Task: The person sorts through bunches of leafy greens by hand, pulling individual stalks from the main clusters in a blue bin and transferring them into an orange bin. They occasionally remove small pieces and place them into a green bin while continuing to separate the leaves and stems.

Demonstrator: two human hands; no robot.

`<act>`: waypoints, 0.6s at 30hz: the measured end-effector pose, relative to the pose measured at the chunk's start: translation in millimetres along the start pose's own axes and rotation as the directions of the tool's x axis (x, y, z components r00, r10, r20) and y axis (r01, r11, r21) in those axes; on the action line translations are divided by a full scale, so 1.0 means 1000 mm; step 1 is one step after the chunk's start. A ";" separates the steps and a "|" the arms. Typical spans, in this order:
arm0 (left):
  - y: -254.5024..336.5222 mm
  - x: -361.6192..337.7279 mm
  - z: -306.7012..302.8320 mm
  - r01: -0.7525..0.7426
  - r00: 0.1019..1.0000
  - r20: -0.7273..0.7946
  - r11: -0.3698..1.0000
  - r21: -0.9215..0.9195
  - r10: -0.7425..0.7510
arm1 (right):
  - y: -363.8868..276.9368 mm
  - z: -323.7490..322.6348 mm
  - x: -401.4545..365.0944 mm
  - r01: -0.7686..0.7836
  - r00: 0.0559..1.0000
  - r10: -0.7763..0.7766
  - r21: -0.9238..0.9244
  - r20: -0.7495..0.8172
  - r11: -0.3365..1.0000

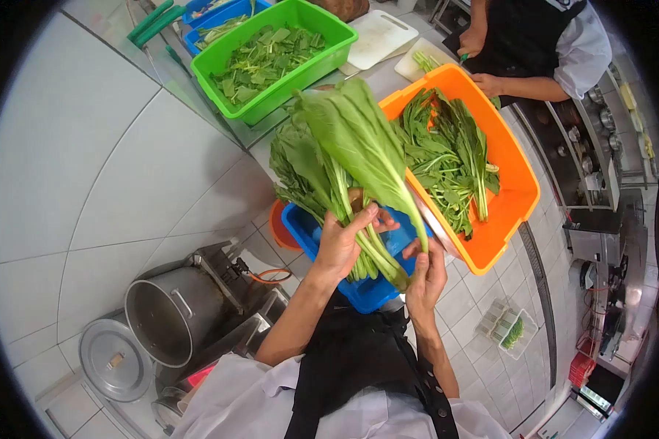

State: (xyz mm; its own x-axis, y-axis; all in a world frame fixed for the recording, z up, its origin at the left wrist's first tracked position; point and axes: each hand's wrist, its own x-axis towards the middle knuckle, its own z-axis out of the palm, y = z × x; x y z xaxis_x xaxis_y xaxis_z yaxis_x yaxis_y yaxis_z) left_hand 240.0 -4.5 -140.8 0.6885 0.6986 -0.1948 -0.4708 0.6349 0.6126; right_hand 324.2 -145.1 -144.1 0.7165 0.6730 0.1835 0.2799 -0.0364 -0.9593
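Note:
A bunch of leafy greens (307, 164) with long pale stems is in my left hand (340, 245), whose fingers wrap round the stems. My right hand (426, 274) pinches the stem end of one large leaf (362, 135), which leans up and to the left across the bunch. Both hands are above a blue basin (366, 293), partly hidden by the stems. Right of them an orange basin (516, 168) holds more whole greens (454, 154). Beyond, a green basin (337, 51) holds cut leaves (267, 66).
A co-worker (520, 51) in a black apron holds a green-handled knife near a cutting board (417, 62). A white board (381, 38) lies behind the basins. At the lower left stand a large metal pot (161, 322) and a lid (113, 362). A clear container (509, 329) is at the right.

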 end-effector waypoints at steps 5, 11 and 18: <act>0.010 0.007 0.016 -0.002 0.999 0.037 0.995 -0.102 0.006 | 0.002 -0.002 0.012 -0.372 0.925 0.336 0.586 0.176 0.720; -0.001 0.007 0.022 -0.016 0.999 0.041 0.971 0.240 0.006 | 0.001 0.014 0.035 -0.098 0.989 0.107 -0.089 0.104 0.991; 0.015 0.001 0.035 -0.297 0.952 0.072 0.833 0.466 0.299 | -0.022 0.013 0.058 -0.069 0.996 0.051 0.244 0.076 0.967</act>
State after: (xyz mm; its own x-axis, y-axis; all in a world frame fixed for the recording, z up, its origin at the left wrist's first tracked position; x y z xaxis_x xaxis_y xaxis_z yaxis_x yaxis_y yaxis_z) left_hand 253.0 -5.2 -105.1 0.5545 0.8305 0.0530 -0.3396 0.1676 0.9255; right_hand 351.2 -96.0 -115.4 0.6793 0.7244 0.1172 0.0656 0.0991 -0.9929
